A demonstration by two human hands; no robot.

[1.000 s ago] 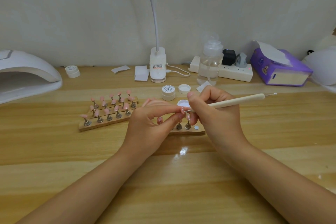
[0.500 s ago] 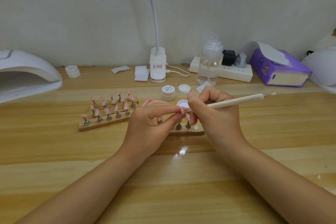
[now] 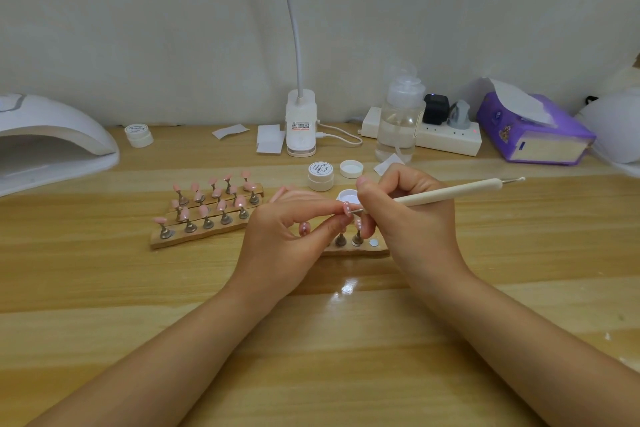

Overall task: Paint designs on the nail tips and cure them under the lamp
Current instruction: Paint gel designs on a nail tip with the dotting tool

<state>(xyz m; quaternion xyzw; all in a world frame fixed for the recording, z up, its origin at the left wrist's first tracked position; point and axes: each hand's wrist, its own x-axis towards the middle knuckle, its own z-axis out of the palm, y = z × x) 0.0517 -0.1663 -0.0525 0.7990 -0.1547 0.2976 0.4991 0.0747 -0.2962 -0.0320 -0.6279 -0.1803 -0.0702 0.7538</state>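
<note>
Left hand point(image 3: 280, 236) pinches a pink nail tip point(image 3: 346, 209); right hand point(image 3: 412, 215) grips a dotting pen point(image 3: 450, 191). Script on jar lid point(image 3: 320, 169) (unreadable); curing lamp point(image 3: 52, 142) cropped.

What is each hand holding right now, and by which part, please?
The left hand pinches a pink nail tip between thumb and forefinger, apparently by its stand. The right hand grips the dotting tool low on its cream handle, near the working end.

Script on the jar lid point(image 3: 320, 169) is too small to read.
</note>
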